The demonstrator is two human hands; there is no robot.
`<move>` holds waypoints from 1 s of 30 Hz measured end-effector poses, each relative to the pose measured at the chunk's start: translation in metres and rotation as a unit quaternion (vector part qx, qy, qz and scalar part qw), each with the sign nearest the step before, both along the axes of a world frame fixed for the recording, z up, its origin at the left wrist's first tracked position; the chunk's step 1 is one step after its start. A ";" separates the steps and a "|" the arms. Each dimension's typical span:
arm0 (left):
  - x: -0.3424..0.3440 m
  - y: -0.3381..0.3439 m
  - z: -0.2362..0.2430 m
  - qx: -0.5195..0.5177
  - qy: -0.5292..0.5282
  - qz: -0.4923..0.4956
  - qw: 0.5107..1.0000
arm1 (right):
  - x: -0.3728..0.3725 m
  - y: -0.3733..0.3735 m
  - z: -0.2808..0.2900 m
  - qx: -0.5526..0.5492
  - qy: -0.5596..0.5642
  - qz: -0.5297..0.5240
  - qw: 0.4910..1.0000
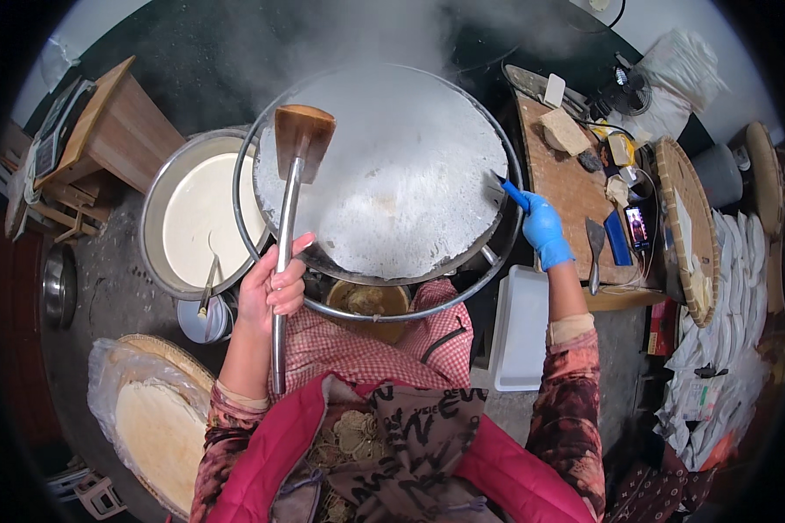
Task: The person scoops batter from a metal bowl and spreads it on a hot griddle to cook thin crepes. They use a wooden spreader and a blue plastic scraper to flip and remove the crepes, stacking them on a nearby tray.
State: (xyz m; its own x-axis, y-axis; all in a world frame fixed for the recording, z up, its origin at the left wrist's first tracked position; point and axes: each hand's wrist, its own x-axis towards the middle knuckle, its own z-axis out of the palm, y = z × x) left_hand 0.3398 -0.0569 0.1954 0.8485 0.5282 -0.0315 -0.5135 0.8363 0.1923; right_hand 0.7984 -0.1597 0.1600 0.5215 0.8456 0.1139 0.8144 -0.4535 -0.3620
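Observation:
My left hand (273, 286), bare, is closed around the long metal handle of a wooden-headed spreader (304, 131), held upright with its head over the left part of a large round griddle (392, 174). Steam rises off the griddle, whose pale surface shows bits of residue. My right hand (545, 234), in a blue glove, grips a blue-handled scraper (513, 192). Its dark narrow tip is at the griddle's right edge; whether it touches is not clear. A metal ring (384, 315) runs around the griddle.
Left stands a metal pot (153, 253) of cream-coloured batter with a ladle (210, 275). Thin round flatbreads (161, 436) lie in a basket lower left. The right-hand wooden table (554, 192) bears a spatula (594, 253), a phone (638, 228) and a woven tray (709, 261). A white bin (523, 327) stands below.

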 end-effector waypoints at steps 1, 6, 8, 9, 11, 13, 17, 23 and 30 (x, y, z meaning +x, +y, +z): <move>0.000 0.000 -0.001 -0.002 0.003 0.000 1.000 | 0.005 -0.001 -0.011 0.013 -0.018 0.032 0.999; 0.000 0.002 -0.005 -0.005 0.011 0.007 1.000 | -0.008 -0.021 -0.049 0.095 0.119 0.002 0.988; 0.002 0.003 -0.006 -0.006 0.025 0.014 1.000 | -0.015 -0.035 -0.044 0.064 0.047 0.065 0.995; 0.003 0.004 -0.006 -0.004 0.026 0.012 1.000 | -0.016 -0.041 -0.037 0.066 0.062 0.079 0.993; 0.005 0.006 -0.007 -0.020 0.025 0.011 0.999 | -0.015 -0.046 -0.021 -0.004 0.008 0.121 0.993; 0.007 0.007 -0.006 -0.003 0.022 0.007 1.000 | -0.009 -0.050 -0.004 -0.043 0.001 0.150 0.988; 0.007 0.007 -0.004 0.001 0.024 0.017 1.000 | 0.004 -0.026 0.002 -0.014 0.001 0.016 1.000; 0.003 0.008 -0.005 0.012 0.044 0.037 0.998 | -0.009 -0.013 -0.009 -0.021 -0.026 0.112 0.993; 0.001 0.016 -0.007 0.011 0.054 0.046 0.997 | -0.018 0.007 0.038 -0.082 0.104 0.133 0.982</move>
